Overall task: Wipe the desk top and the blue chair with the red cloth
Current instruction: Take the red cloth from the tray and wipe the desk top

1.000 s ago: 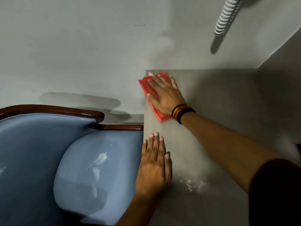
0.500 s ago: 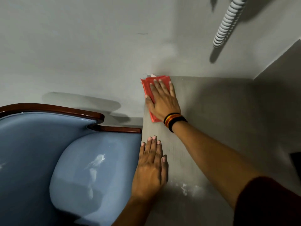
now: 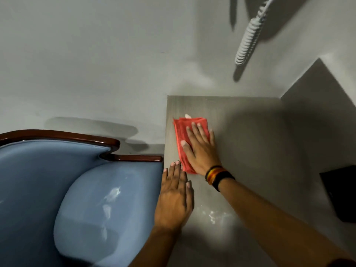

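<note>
A folded red cloth (image 3: pixel 182 132) lies flat on the grey desk top (image 3: pixel 250 143), near its left edge. My right hand (image 3: pixel 200 149), with dark bands at the wrist, presses palm-down on the cloth and covers most of it. My left hand (image 3: pixel 174 197) rests flat on the desk's left edge, fingers together, holding nothing, just below the cloth. The blue chair (image 3: pixel 86 199) with a dark wooden rim stands against the desk's left side.
A grey wall runs behind the desk and chair. A white ribbed hose (image 3: pixel 248 37) hangs on it at the upper right. A black object (image 3: pixel 341 193) sits at the desk's right side. White smudges (image 3: pixel 213 215) mark the desk near my left hand.
My right hand has slid the red cloth from the desk's far left corner back toward me along the left edge. The left hand has stayed in place.
</note>
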`<state>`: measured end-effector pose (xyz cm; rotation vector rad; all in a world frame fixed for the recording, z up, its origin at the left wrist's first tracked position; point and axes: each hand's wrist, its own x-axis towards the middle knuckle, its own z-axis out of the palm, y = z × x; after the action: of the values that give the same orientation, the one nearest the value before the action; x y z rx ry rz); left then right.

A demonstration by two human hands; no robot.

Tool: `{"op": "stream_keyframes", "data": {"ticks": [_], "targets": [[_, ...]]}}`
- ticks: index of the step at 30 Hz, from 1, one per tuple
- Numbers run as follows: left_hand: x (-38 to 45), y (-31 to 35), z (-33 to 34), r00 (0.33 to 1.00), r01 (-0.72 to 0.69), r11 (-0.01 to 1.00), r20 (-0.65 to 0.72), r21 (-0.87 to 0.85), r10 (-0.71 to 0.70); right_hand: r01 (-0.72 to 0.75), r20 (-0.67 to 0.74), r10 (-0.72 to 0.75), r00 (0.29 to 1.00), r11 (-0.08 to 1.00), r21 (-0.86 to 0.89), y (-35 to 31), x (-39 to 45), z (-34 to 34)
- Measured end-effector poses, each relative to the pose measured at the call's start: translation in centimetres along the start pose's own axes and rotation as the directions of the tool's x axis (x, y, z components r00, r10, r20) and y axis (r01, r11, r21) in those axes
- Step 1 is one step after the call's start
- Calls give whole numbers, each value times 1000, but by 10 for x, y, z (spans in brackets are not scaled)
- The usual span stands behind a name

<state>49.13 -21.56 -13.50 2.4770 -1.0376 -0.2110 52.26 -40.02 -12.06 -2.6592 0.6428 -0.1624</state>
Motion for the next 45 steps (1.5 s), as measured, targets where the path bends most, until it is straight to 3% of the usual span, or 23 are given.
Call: {"op": "stream_keyframes", "data": {"ticks": [3, 5, 8, 10, 13, 15, 19, 24, 29, 32, 37, 40, 45], "targets": [[0, 6, -10, 1000, 10, 999, -7, -53, -11, -276, -120, 300, 946, 944, 180, 43, -33, -35], [-2, 8, -15, 999, 6, 997, -43, -77, -10, -439, -157, 445, 882, 896, 75, 72, -63, -50], [8, 11, -27, 989, -26, 998, -149, -59, 17, -410, -143, 390, 910, 898, -157, 94, -93, -44], [46, 17, -30, 982, -38, 998, -185, -57, 27, -383, -149, 359, 921, 905, -185, 99, -89, -36], [131, 48, -25, 999, 39, 996, 4, -85, -39, -382, -162, 357, 920, 909, -165, 105, -88, -34], [164, 63, -10, 987, 117, 993, 113, -17, -115, -376, -185, 346, 920, 912, -161, 106, -87, -34], [189, 61, 11, 995, 90, 982, 25, 168, -96, -381, -223, 343, 913, 911, -160, 109, -87, -27], [246, 59, 8, 996, -25, 990, 86, 138, 13, -378, -200, 344, 918, 911, -168, 112, -86, -24], [171, 64, 6, 997, -6, 983, 80, 186, -9, -382, -186, 354, 917, 911, -152, 107, -87, -28], [50, 76, 5, 995, 25, 988, 96, 150, -40, -387, -181, 365, 913, 915, -110, 102, -89, -34], [-163, 74, 17, 981, -121, 975, 174, 189, 88, -369, -190, 359, 914, 929, -21, 98, -94, -41], [-152, 68, 16, 963, -193, 963, 222, 187, 150, -358, -198, 348, 916, 934, -15, 100, -96, -41], [-25, 74, 13, 943, -310, 939, 178, 152, 282, -329, -268, 360, 894, 932, 154, 94, -122, -50]]}}
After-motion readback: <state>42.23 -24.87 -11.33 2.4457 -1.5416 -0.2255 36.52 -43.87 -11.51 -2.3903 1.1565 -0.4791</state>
